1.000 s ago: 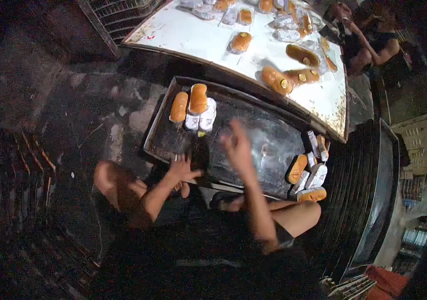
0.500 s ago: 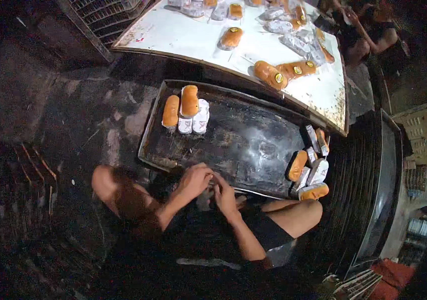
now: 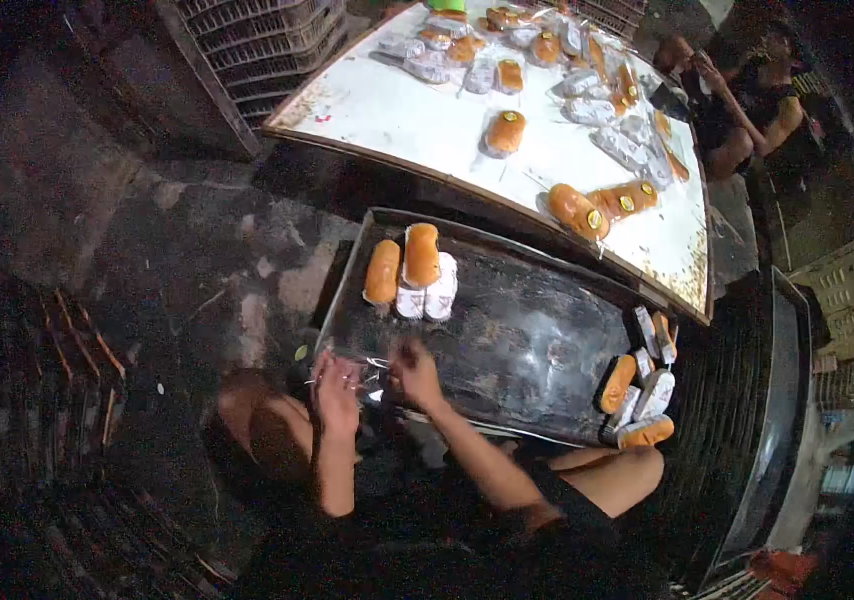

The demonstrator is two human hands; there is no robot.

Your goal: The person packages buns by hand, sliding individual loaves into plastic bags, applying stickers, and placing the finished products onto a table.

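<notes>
Over the near left edge of a dark baking tray [image 3: 507, 370], my left hand [image 3: 337, 395] is closed on a clear plastic bag [image 3: 375, 364], which shows mainly as bright glints. My right hand [image 3: 415, 376] is at the bag's other side, somewhat blurred, fingers bent in and pinching it. Just beyond my hands, a brown bread roll [image 3: 382, 271] lies in the tray beside a second roll [image 3: 422, 255], which rests on white-wrapped rolls [image 3: 439, 297]. At the tray's right end, several more rolls [image 3: 618, 383] lie in a loose cluster, some brown side up, others paper side up.
Behind the tray stands a white table [image 3: 427, 130] with several bagged rolls [image 3: 577, 210]. Stacked crates [image 3: 267, 45] are at the back left. A dark stack of trays [image 3: 722, 420] rises on the right. Another person [image 3: 772, 100] is beyond the table's right corner.
My hands have moved apart from being close together, the left one leftward, and the clear bag now shows between them. The view has shifted, so tray and table appear lower and further right.
</notes>
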